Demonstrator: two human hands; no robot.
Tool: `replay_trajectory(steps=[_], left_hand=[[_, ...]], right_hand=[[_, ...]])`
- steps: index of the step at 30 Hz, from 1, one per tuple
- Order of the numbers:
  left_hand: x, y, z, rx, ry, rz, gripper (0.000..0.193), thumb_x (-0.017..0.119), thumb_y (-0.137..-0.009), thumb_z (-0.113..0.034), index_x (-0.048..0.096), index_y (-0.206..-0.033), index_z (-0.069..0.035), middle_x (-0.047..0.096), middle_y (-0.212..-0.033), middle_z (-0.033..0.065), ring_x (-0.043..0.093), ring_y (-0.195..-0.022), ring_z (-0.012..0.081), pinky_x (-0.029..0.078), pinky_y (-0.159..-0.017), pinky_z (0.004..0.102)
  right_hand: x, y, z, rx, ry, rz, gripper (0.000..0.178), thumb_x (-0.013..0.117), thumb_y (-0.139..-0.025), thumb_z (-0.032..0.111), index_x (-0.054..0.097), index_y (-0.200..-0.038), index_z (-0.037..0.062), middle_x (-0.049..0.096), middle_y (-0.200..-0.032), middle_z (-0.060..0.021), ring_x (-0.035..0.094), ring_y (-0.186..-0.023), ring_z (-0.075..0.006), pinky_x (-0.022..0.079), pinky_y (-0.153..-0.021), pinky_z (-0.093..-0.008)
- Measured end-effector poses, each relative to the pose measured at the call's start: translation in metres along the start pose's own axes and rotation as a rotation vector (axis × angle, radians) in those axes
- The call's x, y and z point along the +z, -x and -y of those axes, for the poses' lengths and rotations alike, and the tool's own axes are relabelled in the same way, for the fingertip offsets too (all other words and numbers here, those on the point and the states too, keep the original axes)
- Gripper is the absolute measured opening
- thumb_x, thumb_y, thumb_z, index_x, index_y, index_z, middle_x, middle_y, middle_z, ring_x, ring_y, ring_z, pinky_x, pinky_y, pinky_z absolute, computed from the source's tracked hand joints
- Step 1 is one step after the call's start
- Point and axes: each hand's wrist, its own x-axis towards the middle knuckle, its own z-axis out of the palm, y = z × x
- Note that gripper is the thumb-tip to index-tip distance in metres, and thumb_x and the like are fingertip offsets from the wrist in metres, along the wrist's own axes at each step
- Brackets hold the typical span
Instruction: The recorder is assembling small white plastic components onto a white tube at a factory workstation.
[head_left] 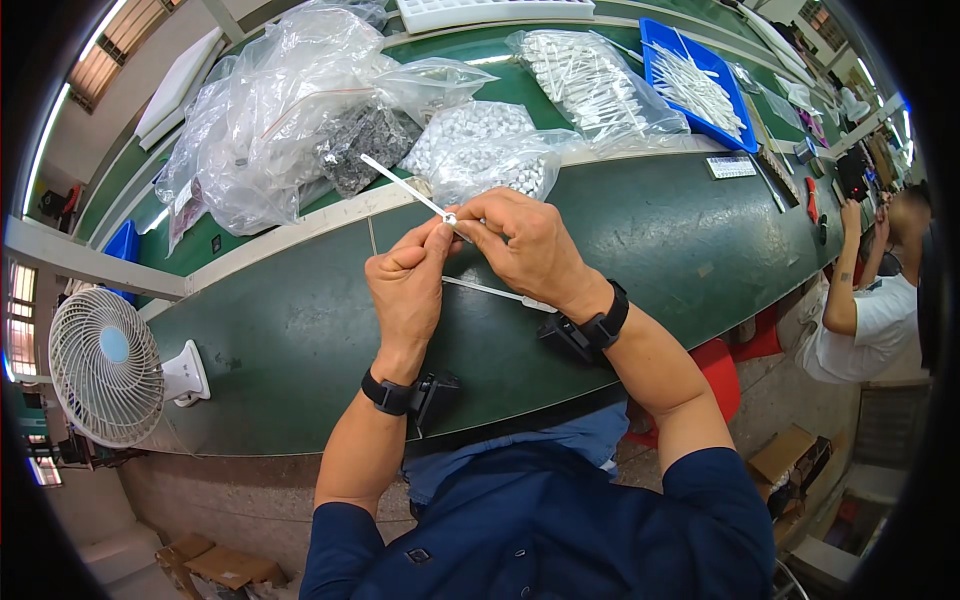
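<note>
My left hand [408,290] is closed, thumb and fingers pinching a thin white plastic stick [398,182] that points up and to the left. My right hand [528,245] meets it from the right, its fingertips closed at the stick's lower end around a small white piece [450,218]. Fingers partly hide how the piece and the stick join. Below the hands, a second white stick [485,289] with a wider end lies on the green table [290,335], its right end close under my right wrist.
Beyond the hands lie clear bags of small white parts [480,135], dark grey parts [365,145] and white sticks [590,85]. A blue tray [748,140] holds more sticks. A white fan [110,365] stands left. At right, a person [860,310] sits near red-handled pliers [812,200].
</note>
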Motion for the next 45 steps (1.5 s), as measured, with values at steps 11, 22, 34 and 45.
replay_trajectory(steps=[11, 22, 34, 45], left_hand=[[0.0005, -0.0006, -0.0063, -0.002, -0.025, 0.007, 0.014, 0.067, -0.096, -0.003, 0.075, -0.101, 0.007, 0.075, -0.106, 0.0117, 0.069, -0.081, 0.0104, 0.056, -0.074, 0.0206], [-0.0026, -0.0036, 0.0001, -0.058, 0.043, -0.006, 0.016, 0.067, -0.096, -0.005, 0.075, -0.104, 0.007, 0.075, -0.107, 0.0113, 0.069, -0.080, 0.0104, 0.057, -0.074, 0.0212], [-0.0006, -0.0024, 0.0030, -0.045, -0.014, 0.002, 0.018, 0.067, -0.097, -0.007, 0.074, -0.107, 0.007, 0.075, -0.103, 0.0100, 0.069, -0.079, 0.0099, 0.056, -0.074, 0.0206], [-0.0003, -0.0029, 0.0016, -0.037, 0.028, 0.006, 0.016, 0.069, -0.095, -0.006, 0.075, -0.104, 0.007, 0.075, -0.099, 0.0091, 0.068, -0.078, 0.0097, 0.055, -0.072, 0.0203]], right_hand=[[-0.0014, -0.0001, -0.0019, 0.002, -0.045, 0.005, 0.009, 0.070, -0.091, 0.009, 0.070, -0.096, 0.0010, 0.073, -0.096, -0.0119, 0.069, -0.075, -0.0222, 0.052, -0.063, -0.0308], [-0.0030, -0.0007, -0.0013, 0.072, -0.068, 0.054, 0.011, 0.070, -0.091, 0.009, 0.071, -0.098, 0.0011, 0.074, -0.097, -0.0111, 0.068, -0.070, -0.0183, 0.051, -0.062, -0.0290], [0.0002, 0.0000, -0.0090, 0.010, -0.028, 0.042, 0.012, 0.068, -0.093, 0.009, 0.071, -0.101, 0.0016, 0.072, -0.095, -0.0128, 0.068, -0.073, -0.0228, 0.053, -0.065, -0.0305], [-0.0025, -0.0005, -0.0068, 0.000, -0.037, 0.053, 0.015, 0.068, -0.093, 0.009, 0.073, -0.105, 0.0034, 0.071, -0.093, -0.0126, 0.066, -0.071, -0.0219, 0.051, -0.063, -0.0306]])
